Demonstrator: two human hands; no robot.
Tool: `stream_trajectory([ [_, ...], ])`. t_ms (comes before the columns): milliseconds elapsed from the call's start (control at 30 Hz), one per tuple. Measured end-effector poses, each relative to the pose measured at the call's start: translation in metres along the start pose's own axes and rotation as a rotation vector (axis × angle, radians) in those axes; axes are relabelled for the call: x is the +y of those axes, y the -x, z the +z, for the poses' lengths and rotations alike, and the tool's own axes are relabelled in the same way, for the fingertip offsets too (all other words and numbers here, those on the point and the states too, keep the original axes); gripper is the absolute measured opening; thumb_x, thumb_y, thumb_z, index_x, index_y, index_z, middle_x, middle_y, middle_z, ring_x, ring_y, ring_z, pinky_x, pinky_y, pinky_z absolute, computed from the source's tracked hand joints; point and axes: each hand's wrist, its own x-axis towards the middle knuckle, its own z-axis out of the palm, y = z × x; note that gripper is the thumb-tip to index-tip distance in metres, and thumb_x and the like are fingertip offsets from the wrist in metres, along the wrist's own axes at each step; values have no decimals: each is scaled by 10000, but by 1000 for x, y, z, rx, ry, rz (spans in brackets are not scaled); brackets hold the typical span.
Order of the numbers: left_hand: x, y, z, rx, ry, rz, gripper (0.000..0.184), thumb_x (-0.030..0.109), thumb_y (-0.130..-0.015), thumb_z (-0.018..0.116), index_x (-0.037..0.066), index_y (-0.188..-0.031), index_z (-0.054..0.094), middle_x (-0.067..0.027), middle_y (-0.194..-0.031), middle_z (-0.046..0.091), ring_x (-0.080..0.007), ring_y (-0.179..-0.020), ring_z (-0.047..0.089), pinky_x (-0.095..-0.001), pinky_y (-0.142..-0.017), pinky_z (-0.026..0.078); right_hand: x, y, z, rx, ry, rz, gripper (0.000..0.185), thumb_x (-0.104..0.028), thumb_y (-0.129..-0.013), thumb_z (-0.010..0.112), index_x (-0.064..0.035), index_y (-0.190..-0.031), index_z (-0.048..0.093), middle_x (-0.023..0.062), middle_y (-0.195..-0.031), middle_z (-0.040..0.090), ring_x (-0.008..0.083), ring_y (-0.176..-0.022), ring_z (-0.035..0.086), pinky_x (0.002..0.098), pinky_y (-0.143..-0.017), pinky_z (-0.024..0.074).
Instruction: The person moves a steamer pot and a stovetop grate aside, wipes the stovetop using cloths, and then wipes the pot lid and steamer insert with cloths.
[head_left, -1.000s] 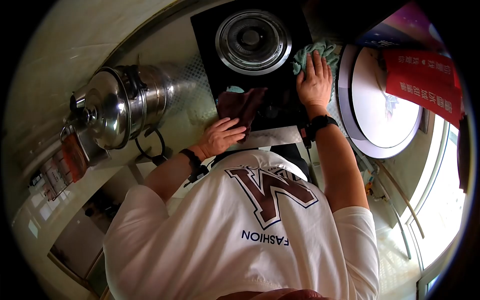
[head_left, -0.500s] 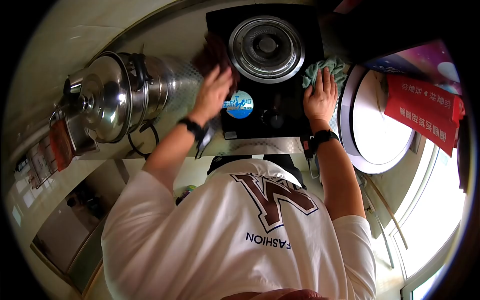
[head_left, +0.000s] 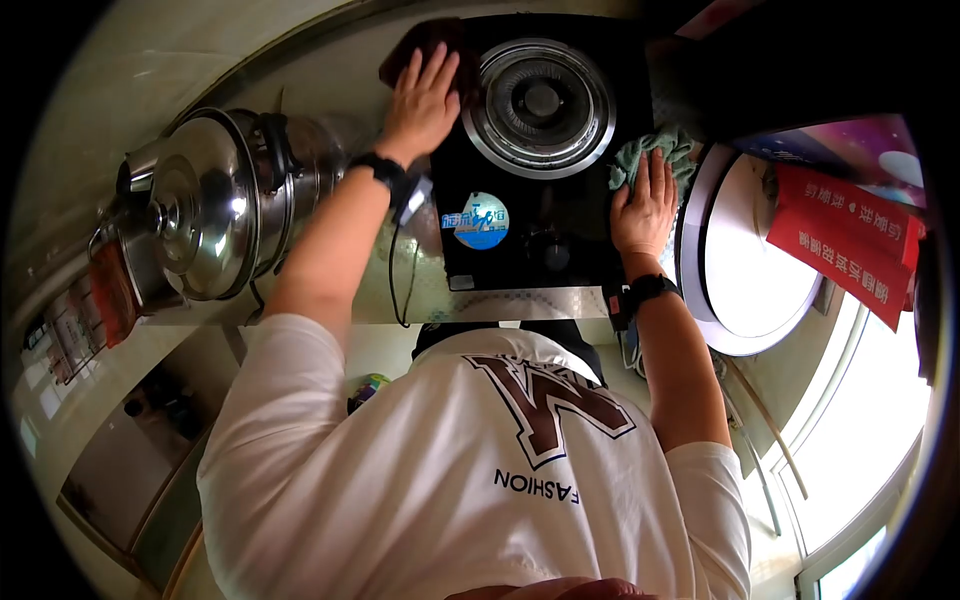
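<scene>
My left hand (head_left: pixel 422 108) lies with fingers stretched and spread over a dark brown cloth (head_left: pixel 425 42), pressing it down at the back left corner of the black glass cooktop (head_left: pixel 500 265). My right hand (head_left: pixel 645 208) rests flat, fingers extended, on a crumpled green cloth (head_left: pixel 650 145) at the cooktop's right edge. Between the hands is the round metal burner (head_left: pixel 541 105). A round blue and white sticker (head_left: pixel 482 222) shows on the glass in front of it. Parts of both cloths are hidden under my fingers.
Large lidded steel pots (head_left: pixel 205 205) stand on the left of the counter. On the right is a round white appliance (head_left: pixel 760 255) with a red paper bag (head_left: pixel 840 245) over it. A black cord (head_left: pixel 398 290) hangs below my left wrist.
My left hand and the brown cloth have moved away from me, from the cooktop's left side to its back left corner. The right hand stays on the green cloth.
</scene>
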Motion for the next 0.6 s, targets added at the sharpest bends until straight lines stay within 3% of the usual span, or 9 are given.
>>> stream_trajectory([
  [100,-18,-49,20,95,0,-47,586,329,-998,506,188,-1557,405,-64,-1647,339,-408,-1502,285,-547,-1206,279,-1,0,-3,-3,-3,-3,577,-228,-889,592,-94,-1447,538,118,-1580,439,347,-1444,412,497,-1202,303],
  [200,0,-42,19,100,-13,-100,574,345,-1007,485,199,-1556,408,-50,-1646,346,-402,-1519,253,-587,-1215,238,-2,-1,-3,23,-23,-5,582,-223,-883,598,-94,-1447,540,116,-1578,441,351,-1435,422,498,-1199,307],
  [367,61,103,-41,-204,136,44,572,216,-970,553,99,-1520,451,-118,-1655,296,-436,-1508,249,-591,-1225,222,-2,-2,-5,13,-26,12,582,-215,-879,608,-96,-1445,543,113,-1568,452,350,-1421,435,498,-1195,313],
  [467,100,187,-87,-460,328,151,605,224,-897,631,95,-1476,513,-98,-1625,366,-414,-1499,279,-562,-1227,228,-2,0,-7,15,-47,26,577,-215,-879,612,-100,-1440,549,113,-1561,460,349,-1417,439,497,-1193,316],
  [533,99,197,-94,-401,407,191,598,224,-896,643,69,-1461,524,-125,-1612,383,-406,-1494,289,-540,-1215,249,-1,-1,-6,18,-50,21,573,-220,-881,609,-99,-1438,550,114,-1556,465,350,-1415,442,494,-1192,317],
  [600,112,177,-79,-282,351,2,651,237,-888,669,44,-1482,486,-169,-1619,350,-435,-1481,292,-528,-1204,261,-2,-1,-8,21,-41,24,554,-255,-901,608,-109,-1432,558,120,-1549,471,352,-1408,449,489,-1188,325],
])
